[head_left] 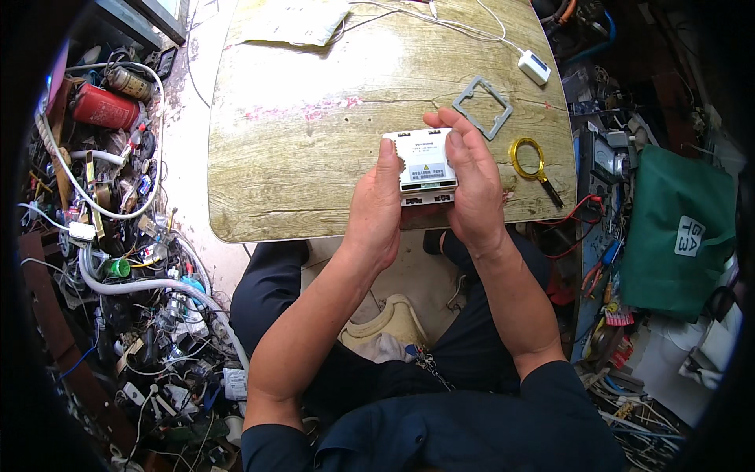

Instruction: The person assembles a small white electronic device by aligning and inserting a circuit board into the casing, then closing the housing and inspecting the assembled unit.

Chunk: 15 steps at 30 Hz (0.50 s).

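Between my two hands is a white, boxy electronic module (425, 151) with a printed label, a small warning triangle and dark slots along its edges. My left hand (378, 206) grips its left side, thumb along the edge. On the other side my right hand (474, 189) is closed round it, thumb on the right edge and fingers reaching behind the far corner. The module is held over the near edge of the wooden table (299, 181). Its underside and most of my left fingers are hidden. Just beyond my right fingers lies a grey square frame (504, 126).
A yellow-rimmed magnifying glass (527, 175) lies on the table's right side. Farther back are a small white box (534, 68) on a cable and a pale packet (303, 23). Cluttered parts (157, 315) and a red cylinder (105, 108) fill the left; a green bag (680, 228) hangs right.
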Tool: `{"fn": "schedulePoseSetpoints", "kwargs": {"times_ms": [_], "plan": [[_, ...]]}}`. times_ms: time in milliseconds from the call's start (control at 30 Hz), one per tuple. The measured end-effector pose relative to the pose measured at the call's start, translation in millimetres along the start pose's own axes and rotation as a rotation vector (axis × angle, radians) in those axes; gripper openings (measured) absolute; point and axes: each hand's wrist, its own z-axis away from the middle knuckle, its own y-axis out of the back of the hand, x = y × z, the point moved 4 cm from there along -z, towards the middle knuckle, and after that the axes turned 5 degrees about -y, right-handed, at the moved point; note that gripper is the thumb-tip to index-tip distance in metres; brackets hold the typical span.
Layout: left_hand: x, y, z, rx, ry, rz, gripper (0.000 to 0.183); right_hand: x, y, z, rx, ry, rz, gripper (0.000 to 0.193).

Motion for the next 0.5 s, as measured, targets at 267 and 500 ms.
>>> {"fn": "schedulePoseSetpoints", "kwargs": {"times_ms": [267,500], "plan": [[1.2,-1.8,0.8,0.002,-0.006,-0.005,0.064,-1.4,-2.0,0.6,0.032,0.016,-0.037,0.041],[0.1,-1.2,0.0,0.002,-0.008,0.002,0.065,-1.9,-1.7,0.3,0.044,0.014,-0.032,0.042]]}}
